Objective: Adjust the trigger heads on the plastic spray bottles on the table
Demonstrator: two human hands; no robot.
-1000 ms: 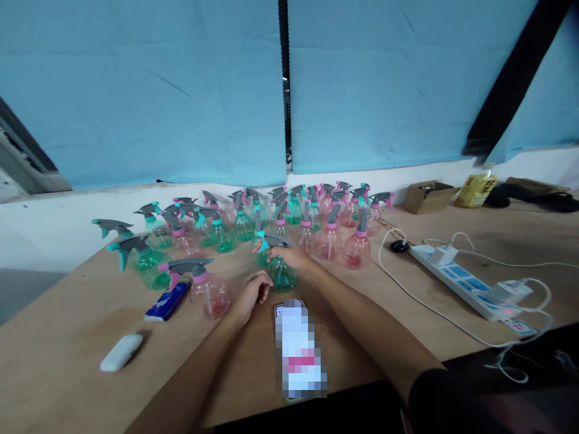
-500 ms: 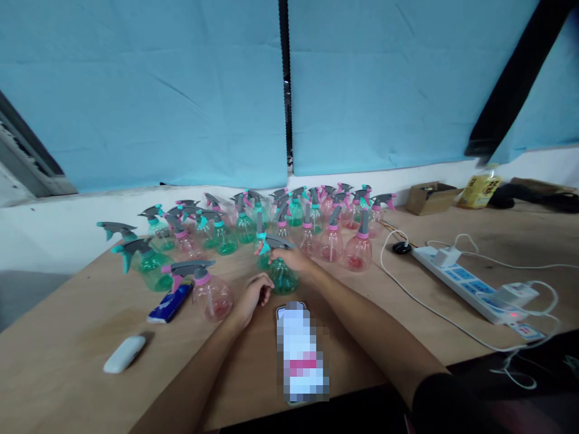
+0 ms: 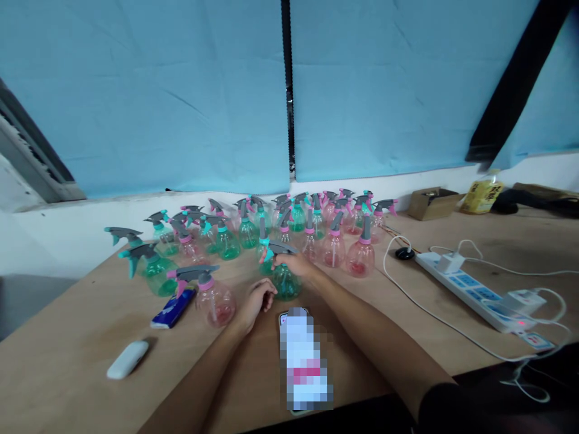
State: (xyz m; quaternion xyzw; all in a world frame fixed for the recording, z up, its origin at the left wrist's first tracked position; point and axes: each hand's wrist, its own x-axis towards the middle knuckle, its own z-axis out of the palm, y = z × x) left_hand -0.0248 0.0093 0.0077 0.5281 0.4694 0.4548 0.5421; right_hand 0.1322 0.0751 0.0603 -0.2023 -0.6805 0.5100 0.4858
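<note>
My right hand (image 3: 294, 264) is wrapped round the neck of a green spray bottle (image 3: 286, 283) with a grey trigger head, standing on the wooden table (image 3: 67, 325). My left hand (image 3: 259, 299) rests on the table just left of that bottle, its fingers loosely curled with nothing visible in them. A pink spray bottle (image 3: 215, 298) stands just left of my left hand. A phone (image 3: 304, 358) lies on the table between my forearms.
Several green and pink spray bottles (image 3: 316, 226) crowd the back of the table. A blue packet (image 3: 174, 308) and a white oblong device (image 3: 127, 360) lie at left. A white power strip (image 3: 474, 292) with cables, a cardboard box (image 3: 432, 202) and a yellow bottle (image 3: 482, 194) sit at right.
The whole scene has slid slightly down and right in view as my head moved. Both hands keep their places, the right still on the green bottle.
</note>
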